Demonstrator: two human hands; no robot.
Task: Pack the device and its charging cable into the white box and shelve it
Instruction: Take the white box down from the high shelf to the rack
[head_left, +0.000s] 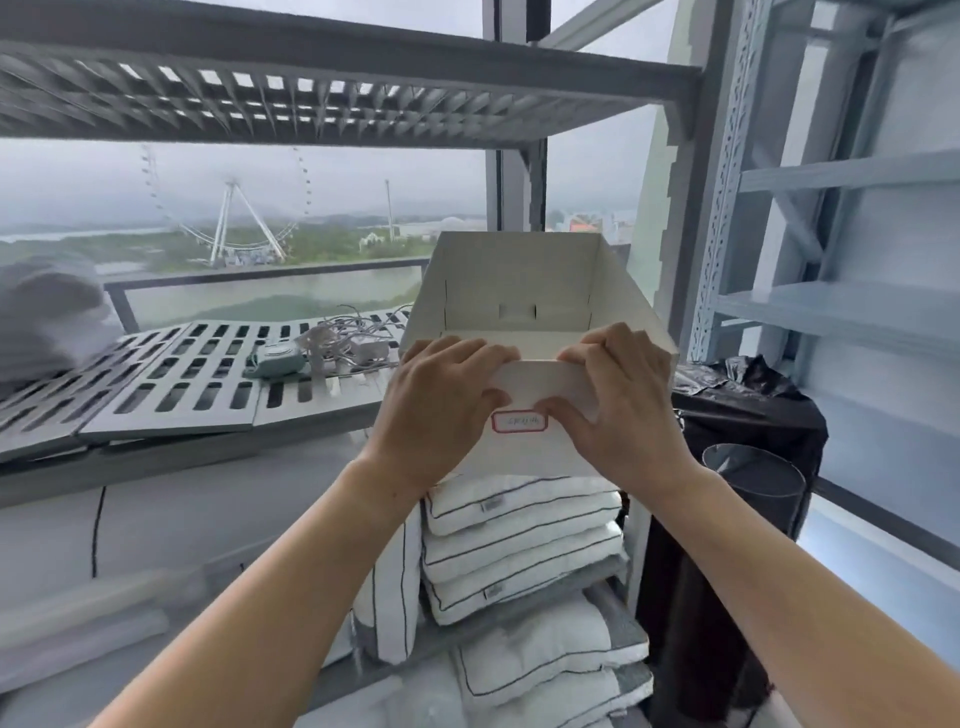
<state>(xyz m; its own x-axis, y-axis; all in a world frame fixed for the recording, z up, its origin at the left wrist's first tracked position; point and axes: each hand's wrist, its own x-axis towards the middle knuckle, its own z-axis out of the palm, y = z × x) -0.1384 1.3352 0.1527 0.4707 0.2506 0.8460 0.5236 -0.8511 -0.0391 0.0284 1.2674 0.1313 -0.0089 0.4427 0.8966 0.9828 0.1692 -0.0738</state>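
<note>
An open white cardboard box (519, 280) is in front of me at shelf height, its lid flap raised at the back and its inside showing nothing. A red-framed label (519, 421) is on its near wall. My left hand (441, 400) and my right hand (618, 400) both grip the near wall, fingers hooked over its rim. To the left, on the slotted grey shelf (171, 384), lies a pale green device (275, 358) beside a tangle of white charging cable (345, 338) with a small white adapter.
Another grey slotted shelf (311, 98) runs overhead. Stacked white pillows with dark piping (519, 551) fill the shelf below the box. A black bag and a dark cylinder (748, 457) stand at the right, next to pale blue racking (841, 312). A window lies behind.
</note>
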